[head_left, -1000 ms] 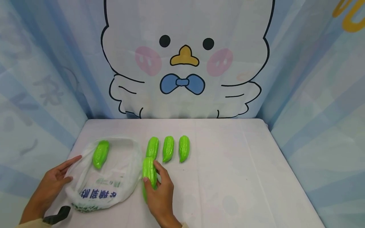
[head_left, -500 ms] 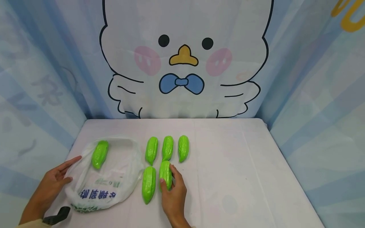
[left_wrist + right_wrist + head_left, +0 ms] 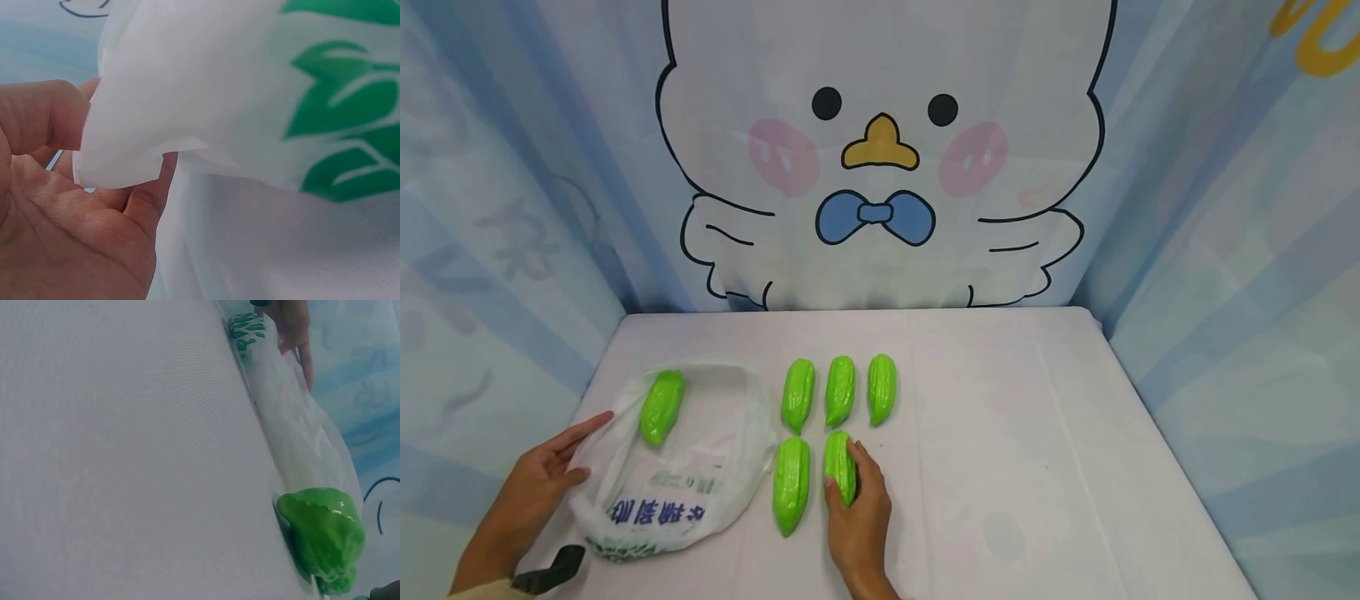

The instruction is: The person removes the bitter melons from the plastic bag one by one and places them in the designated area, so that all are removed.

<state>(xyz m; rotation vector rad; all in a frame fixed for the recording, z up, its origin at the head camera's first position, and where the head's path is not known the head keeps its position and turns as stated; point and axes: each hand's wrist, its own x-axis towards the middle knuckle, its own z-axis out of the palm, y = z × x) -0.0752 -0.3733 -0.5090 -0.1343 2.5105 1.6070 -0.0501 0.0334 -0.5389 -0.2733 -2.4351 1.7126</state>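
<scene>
In the head view my left hand (image 3: 531, 500) holds the left edge of a white plastic bag (image 3: 730, 442) with blue print. The left wrist view shows the thin bag (image 3: 187, 94) between thumb and fingers. One green, ridged bitter melon (image 3: 662, 408) lies at the bag. My right hand (image 3: 861, 533) grips another bitter melon (image 3: 839, 467) by its sides, thumb on the left, fingers on the right. Left of it on the table lies a bitter melon (image 3: 792, 486), also seen in the right wrist view as a green bitter melon (image 3: 322, 531) before the bag.
Behind the held one, a row of three bitter melons (image 3: 840, 392) lies on the white tablecloth (image 3: 1000, 433). A black strap (image 3: 553, 571) is on the left wrist. A cartoon-printed cloth (image 3: 880, 267) rises behind the table's back edge.
My right hand has carried its bitter melon rightward, from above the front left one to a spot beside it, then slightly back toward me. The left hand stays on the bag.
</scene>
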